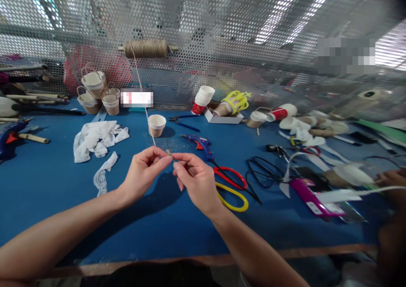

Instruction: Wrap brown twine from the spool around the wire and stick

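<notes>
A strand of twine (143, 97) runs down from a brown spool (146, 49) on the mesh wall to my fingers. My left hand (147, 168) pinches its end between thumb and forefinger. Close beside it, my right hand (195, 175) pinches the same small bit of twine, its fingertips almost touching the left ones. Just beyond my hands stands a small twine-wrapped cup (157, 125) with a white lace rim. A blue glue gun (203, 145) lies right of the cup. Scissors (233, 202) with red and yellow handles lie partly behind my right hand.
White lace (98, 139) and a loose lace strip (104, 175) lie on the left. Finished-looking small baskets (95, 82) stack at the back left. Paper cups (203, 99), pliers (185, 121), black cable (263, 173) and a purple box (312, 198) lie around. Another person's hand (393, 181) is far right.
</notes>
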The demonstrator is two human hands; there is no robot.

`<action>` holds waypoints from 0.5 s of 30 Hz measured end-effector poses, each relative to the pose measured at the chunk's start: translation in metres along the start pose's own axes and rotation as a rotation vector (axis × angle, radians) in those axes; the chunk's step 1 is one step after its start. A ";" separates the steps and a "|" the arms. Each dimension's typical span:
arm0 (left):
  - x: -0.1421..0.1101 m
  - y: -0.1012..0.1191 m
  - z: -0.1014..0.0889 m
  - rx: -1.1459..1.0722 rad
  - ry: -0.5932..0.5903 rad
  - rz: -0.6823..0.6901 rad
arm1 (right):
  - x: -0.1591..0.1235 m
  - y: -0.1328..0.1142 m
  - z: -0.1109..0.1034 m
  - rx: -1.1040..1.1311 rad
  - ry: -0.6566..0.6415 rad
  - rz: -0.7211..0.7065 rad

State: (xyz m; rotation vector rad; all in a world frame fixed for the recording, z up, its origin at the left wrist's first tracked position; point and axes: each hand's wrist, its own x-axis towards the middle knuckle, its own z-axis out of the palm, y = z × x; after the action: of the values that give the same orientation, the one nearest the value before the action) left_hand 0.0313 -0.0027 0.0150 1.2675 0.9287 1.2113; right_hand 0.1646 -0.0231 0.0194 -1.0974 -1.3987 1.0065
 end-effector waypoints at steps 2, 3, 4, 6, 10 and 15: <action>0.000 -0.001 0.000 0.001 0.010 -0.004 | -0.001 0.000 0.001 -0.065 0.016 -0.032; -0.001 -0.002 0.001 0.003 0.016 -0.006 | -0.002 0.001 0.001 -0.098 0.028 -0.054; -0.001 -0.002 0.001 0.005 0.021 -0.008 | -0.002 0.002 0.002 -0.133 0.044 -0.080; -0.001 -0.001 0.001 0.011 0.032 -0.015 | -0.003 0.004 0.002 -0.208 0.076 -0.140; -0.001 0.002 0.003 0.030 0.050 -0.020 | -0.003 0.007 0.003 -0.365 0.125 -0.270; -0.001 0.002 0.004 0.023 0.069 -0.012 | -0.003 0.009 0.004 -0.467 0.147 -0.374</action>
State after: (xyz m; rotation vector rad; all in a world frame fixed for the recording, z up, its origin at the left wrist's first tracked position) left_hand 0.0343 -0.0049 0.0173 1.2431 1.0015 1.2452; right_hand 0.1617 -0.0243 0.0094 -1.1535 -1.6835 0.3291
